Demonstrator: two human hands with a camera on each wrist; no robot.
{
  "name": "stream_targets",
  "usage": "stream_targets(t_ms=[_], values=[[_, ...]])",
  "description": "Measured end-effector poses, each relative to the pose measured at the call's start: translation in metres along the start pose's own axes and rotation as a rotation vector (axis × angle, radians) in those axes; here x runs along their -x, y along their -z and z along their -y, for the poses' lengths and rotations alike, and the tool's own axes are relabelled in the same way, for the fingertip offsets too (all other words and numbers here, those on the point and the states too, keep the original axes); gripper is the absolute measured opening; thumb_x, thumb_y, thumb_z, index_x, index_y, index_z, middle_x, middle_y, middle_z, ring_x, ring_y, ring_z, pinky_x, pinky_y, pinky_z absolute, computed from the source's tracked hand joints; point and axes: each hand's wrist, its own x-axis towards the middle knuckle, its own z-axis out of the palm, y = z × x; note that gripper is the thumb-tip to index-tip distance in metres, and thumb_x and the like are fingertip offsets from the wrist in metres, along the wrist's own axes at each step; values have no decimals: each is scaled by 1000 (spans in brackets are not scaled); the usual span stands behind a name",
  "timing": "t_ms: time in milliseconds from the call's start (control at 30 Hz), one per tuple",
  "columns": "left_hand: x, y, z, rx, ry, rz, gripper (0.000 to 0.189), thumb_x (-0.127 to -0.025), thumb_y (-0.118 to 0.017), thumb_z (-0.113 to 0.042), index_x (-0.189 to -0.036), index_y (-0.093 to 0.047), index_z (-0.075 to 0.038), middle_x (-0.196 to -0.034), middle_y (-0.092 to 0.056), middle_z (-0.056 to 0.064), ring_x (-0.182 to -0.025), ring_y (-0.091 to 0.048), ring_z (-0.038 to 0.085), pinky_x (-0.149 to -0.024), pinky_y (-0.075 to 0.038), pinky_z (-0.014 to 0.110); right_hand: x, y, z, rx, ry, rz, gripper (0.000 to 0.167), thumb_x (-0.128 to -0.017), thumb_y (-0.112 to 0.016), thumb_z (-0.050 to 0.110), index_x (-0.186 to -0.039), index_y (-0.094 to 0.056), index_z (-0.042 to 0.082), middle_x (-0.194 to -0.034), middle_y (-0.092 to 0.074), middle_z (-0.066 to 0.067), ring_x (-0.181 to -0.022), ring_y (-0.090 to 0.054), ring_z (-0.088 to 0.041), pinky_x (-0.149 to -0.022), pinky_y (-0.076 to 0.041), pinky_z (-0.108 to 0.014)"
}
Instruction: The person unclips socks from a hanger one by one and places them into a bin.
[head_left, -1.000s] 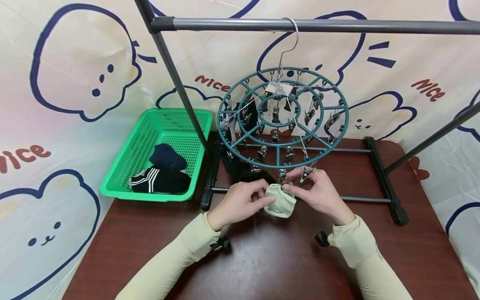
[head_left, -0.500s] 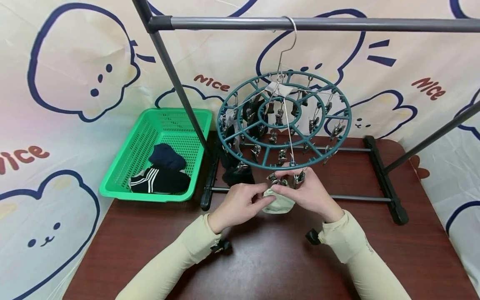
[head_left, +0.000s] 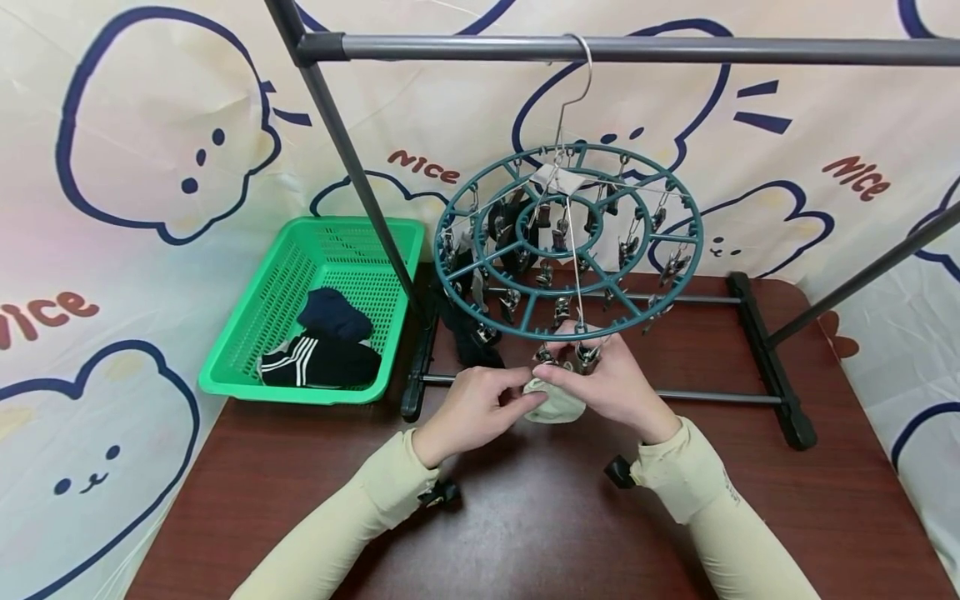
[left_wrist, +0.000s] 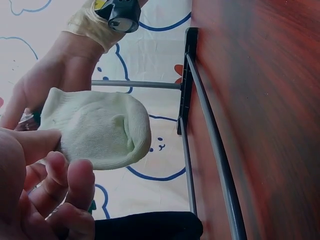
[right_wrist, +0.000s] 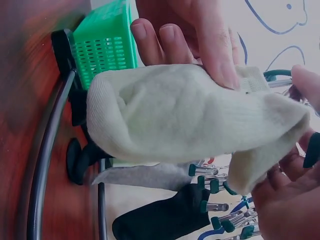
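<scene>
A pale green sock (head_left: 557,406) is held up just below the front of a round teal clip hanger (head_left: 551,337). My left hand (head_left: 472,412) pinches the sock near its cuff, thumb on one side, as the right wrist view shows. My right hand (head_left: 618,392) grips a small metal clip (head_left: 546,356) at the sock's cuff between thumb and fingers. In the right wrist view, the cuff of the sock (right_wrist: 165,110) spreads beside the right fingers, which partly hide the clip. Another clip (head_left: 587,357) dangles in front of the right hand.
The hanger hooks over a grey rack bar (head_left: 465,47). Black and grey socks (head_left: 472,337) hang at its left side. A green basket (head_left: 217,367) with dark socks (head_left: 337,360) stands left on the brown table (head_left: 510,533). Rack feet (head_left: 787,408) flank the hands.
My right hand has moved left with the clip, nearer my left hand. The hanger has turned and tilted slightly with it, its front string shifting left. The sock has risen a little.
</scene>
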Motion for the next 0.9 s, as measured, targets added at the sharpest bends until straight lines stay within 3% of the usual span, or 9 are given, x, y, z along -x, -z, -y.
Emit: stream_targets(t_ms=[367,567,900], values=[[-1,0,0,39,4,14,33,-101,-69,-28,-74,-51,-22,-62,-45,-12,-54,-39,-1,-54,-32,18,-2,-1,0,-16,58,-31,19,-87,-80,0,-88,-68,14,-87,-67,-1,-85,-57,-17,-79,-48,-40],[-2,0,-1,35,16,33,31,-102,-68,-28,-75,-54,-22,-63,-44,-13,-55,-40,0,-54,-32,18,-1,-2,-2,-67,60,-37,15,-88,-79,-4,-89,-68,6,-88,-66,0,-85,-56,-19,-81,-47,-36],[-3,-1,-3,-5,-34,28,37,-100,-70,-26,-71,-48,-21,-62,-43,-12,-55,-40,-1,-54,-30,17,-1,-4,2,-173,27,-108,13,-87,-76,-10,-87,-70,2,-85,-67,1,-84,-55,-19,-83,-44,-29]])
